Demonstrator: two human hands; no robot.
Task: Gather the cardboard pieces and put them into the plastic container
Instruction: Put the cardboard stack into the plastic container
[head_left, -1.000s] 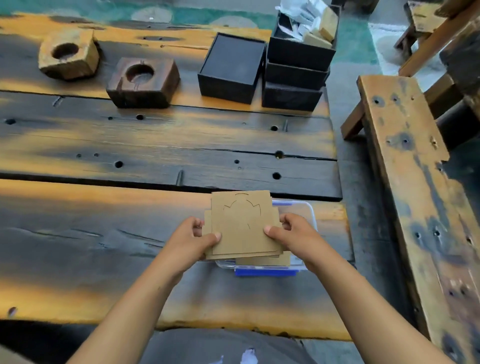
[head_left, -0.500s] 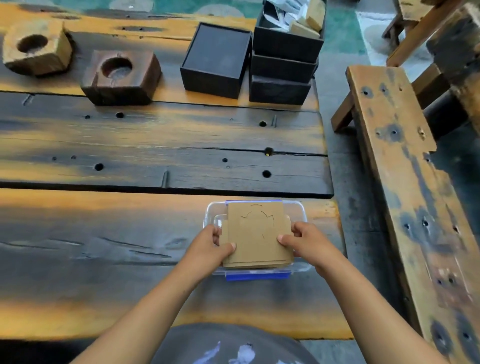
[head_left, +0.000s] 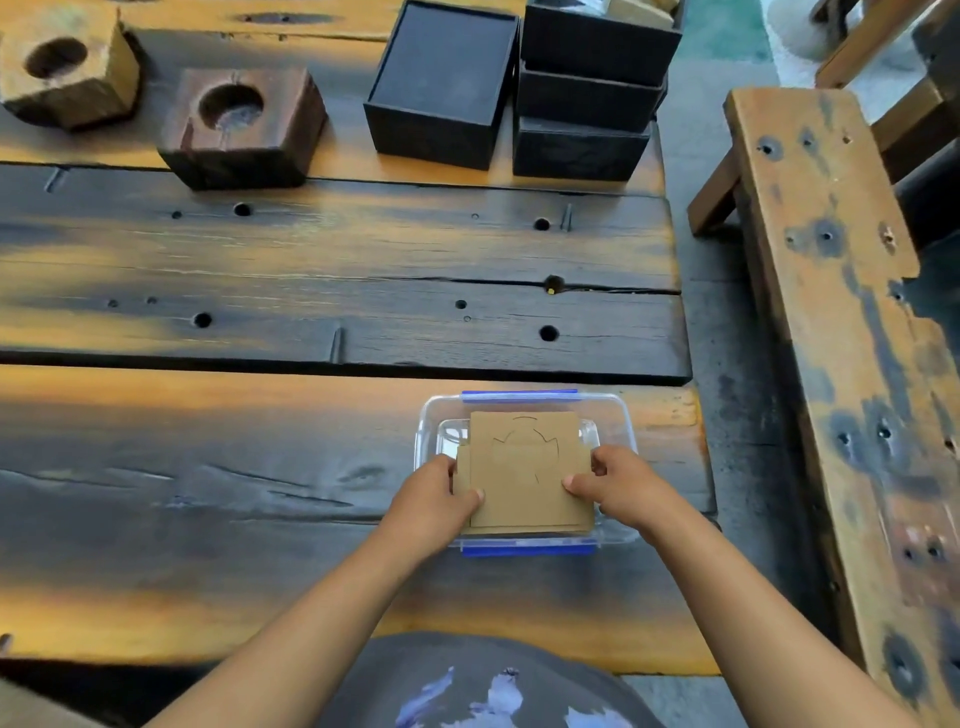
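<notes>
A stack of flat brown cardboard pieces (head_left: 524, 467) with a curved cut line on the top sheet sits low inside a clear plastic container (head_left: 621, 415) with blue clips, at the table's near right. My left hand (head_left: 434, 501) grips the stack's left edge and my right hand (head_left: 613, 483) grips its right edge, thumbs on top. The stack's near edge lies close to the container's front wall. The lower sheets are mostly hidden under the top one.
Two wooden blocks (head_left: 241, 127) with round holes stand at the far left. Black boxes (head_left: 441, 85), one single and a stack (head_left: 587, 93), stand at the back right. A wooden bench (head_left: 841, 312) runs along the right. The table's right edge is just beyond the container.
Both hands have lowered the cardboard stack from above the container down into it. The camera view has tilted down and shifted left.
</notes>
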